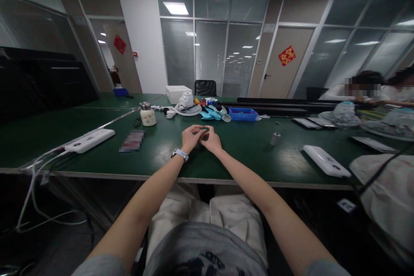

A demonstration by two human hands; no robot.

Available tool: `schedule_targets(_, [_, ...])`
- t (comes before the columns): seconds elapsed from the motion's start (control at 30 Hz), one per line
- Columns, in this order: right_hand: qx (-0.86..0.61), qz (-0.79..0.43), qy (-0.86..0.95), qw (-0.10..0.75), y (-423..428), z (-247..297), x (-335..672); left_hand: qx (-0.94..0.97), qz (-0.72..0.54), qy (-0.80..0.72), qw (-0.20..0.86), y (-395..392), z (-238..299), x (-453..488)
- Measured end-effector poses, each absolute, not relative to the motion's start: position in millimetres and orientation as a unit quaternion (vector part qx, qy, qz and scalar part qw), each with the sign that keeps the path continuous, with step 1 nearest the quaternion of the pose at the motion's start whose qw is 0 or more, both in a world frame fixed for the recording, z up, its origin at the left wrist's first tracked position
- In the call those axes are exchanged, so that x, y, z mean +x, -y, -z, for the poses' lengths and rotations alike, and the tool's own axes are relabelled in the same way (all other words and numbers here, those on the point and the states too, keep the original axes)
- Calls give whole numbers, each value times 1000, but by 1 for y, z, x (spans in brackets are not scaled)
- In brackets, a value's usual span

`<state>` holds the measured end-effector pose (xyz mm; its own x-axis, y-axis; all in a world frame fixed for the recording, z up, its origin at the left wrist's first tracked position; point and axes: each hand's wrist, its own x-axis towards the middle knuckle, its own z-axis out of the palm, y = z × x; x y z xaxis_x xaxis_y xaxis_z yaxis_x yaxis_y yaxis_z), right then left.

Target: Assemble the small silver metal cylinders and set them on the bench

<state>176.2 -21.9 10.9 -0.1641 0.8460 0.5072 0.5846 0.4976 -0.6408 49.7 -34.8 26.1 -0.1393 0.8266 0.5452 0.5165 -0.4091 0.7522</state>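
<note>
My left hand (192, 137) and my right hand (211, 139) meet over the middle of the green table, fingertips pinched together. Between them is something small and dark, mostly covered by the fingers, too small to name. A watch with a light band (180, 154) is on my left wrist. Beyond the hands lie light-blue fan blades (211, 113) and a white fan part with a round grille (188, 108). Off to the right of my hands a small metal cylinder (275, 139) stands upright on the table.
A blue tray (243, 114) sits behind my hands. Leftward are a patterned flask (148, 116), a blurred flat packet (132, 141) and a white power strip (90, 140). Another white strip-shaped device (326, 161) lies right. People sit at the far right. The table's front edge (207, 180) runs below my forearms.
</note>
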Motion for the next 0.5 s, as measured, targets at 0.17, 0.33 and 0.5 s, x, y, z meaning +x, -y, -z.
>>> schedule_targets(0.17, [-472, -194, 732, 452, 19, -3, 175, 579, -598, -545, 104, 25, -25, 35])
schedule_targets(0.33, [-471, -214, 725, 455, 15, 2, 176, 585, -486, -641, 105, 16, -14, 13])
schedule_targets(0.5, [-468, -232, 730, 441, 11, 6, 177, 632, -361, -678, 100, 14, -9, 13])
